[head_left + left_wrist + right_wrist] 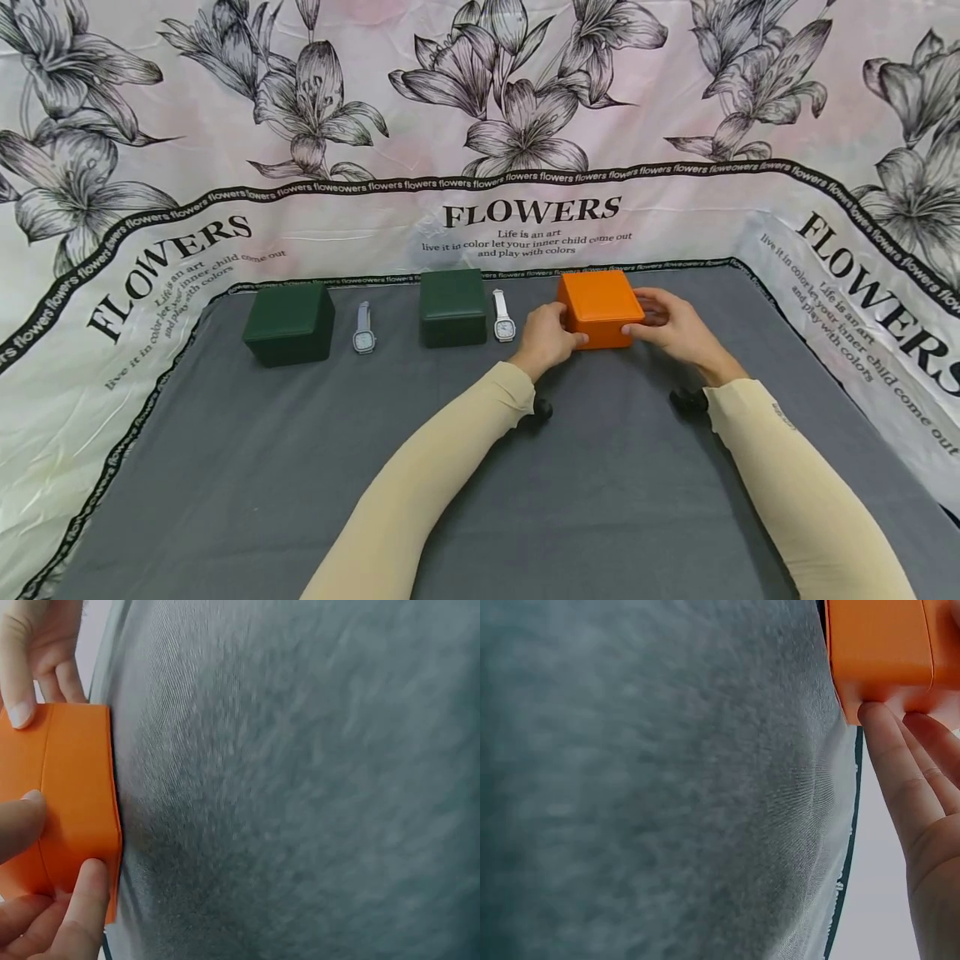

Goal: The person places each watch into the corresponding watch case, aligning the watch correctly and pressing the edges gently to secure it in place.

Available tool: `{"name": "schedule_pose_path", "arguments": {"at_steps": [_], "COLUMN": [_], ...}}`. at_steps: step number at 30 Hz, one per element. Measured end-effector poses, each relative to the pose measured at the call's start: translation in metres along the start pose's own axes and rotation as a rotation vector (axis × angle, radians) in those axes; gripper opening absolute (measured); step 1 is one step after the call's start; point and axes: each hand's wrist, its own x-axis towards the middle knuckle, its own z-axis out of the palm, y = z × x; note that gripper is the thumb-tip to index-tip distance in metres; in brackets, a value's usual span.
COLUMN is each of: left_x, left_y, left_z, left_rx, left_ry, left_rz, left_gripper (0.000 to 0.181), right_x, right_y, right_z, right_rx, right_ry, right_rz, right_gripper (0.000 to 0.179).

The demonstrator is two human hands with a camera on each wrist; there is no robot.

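An orange box [598, 308] with a seam around its lid stands closed near the back right of the grey cloth. My left hand [546, 335] holds its left side, the thumb on the front face and the fingers along the side. On the opposite side, my right hand [678, 329] grips the right edge, thumb at the front corner and fingers against the side face. The left wrist view shows both thumbs on the orange front [75, 780]. In the right wrist view, fingertips [877, 716] touch the box's side. A silver watch [504, 317] lies just left of my left hand.
Left of that watch stands a dark green box [453, 308], closed. Farther left, another watch [363, 329] lies beside a second green box [290, 325]. Behind them rises a flower-printed cloth [525, 125]. The grey cloth [225, 500] spreads out in front.
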Motion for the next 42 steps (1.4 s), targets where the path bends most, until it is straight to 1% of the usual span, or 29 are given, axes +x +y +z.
{"name": "schedule_pose_path", "arguments": {"at_steps": [7, 13, 20, 23, 27, 31, 33, 36, 38, 42], "left_x": [0.011, 0.018, 0.022, 0.021, 0.017, 0.009, 0.004, -0.005, -0.011, -0.024], "left_y": [0.001, -0.001, -0.002, -0.002, 0.0, 0.002, 0.002, 0.001, -0.002, -0.007], "left_z": [0.004, 0.006, 0.005, 0.004, 0.003, -0.003, -0.008, -0.015, -0.02, -0.03], "left_rx": [0.001, -0.045, -0.026, -0.014, 0.028, 0.046, 0.025, -0.029, -0.078, -0.161], "left_ry": [0.031, 0.06, 0.066, 0.054, 0.031, 0.021, 0.022, 0.028, 0.034, 0.038], "left_rz": [0.0, -0.023, -0.017, -0.024, -0.008, 0.017, 0.028, 0.047, 0.061, 0.088], "left_gripper": [0.041, 0.043, 0.044, 0.047, 0.053, 0.055, 0.053, 0.05, 0.049, 0.049], "right_x": [0.01, 0.019, 0.023, 0.023, 0.019, 0.011, 0.005, -0.004, -0.009, -0.015], "right_y": [0.005, 0.004, 0.005, 0.004, 0.001, -0.005, -0.009, -0.017, -0.022, -0.032], "right_z": [0.0, -0.001, -0.001, -0.001, 0.0, 0.001, 0.003, 0.009, 0.013, 0.025], "right_rx": [0.012, 0.045, 0.048, 0.049, 0.045, -0.017, -0.066, -0.139, -0.165, -0.176], "right_ry": [0.03, 0.04, 0.041, 0.03, 0.021, 0.061, 0.094, 0.147, 0.179, 0.222], "right_rz": [0.006, 0.027, 0.047, 0.051, 0.044, 0.014, 0.006, -0.009, -0.028, -0.077], "right_gripper": [0.075, 0.076, 0.079, 0.081, 0.081, 0.079, 0.079, 0.08, 0.079, 0.076]}}
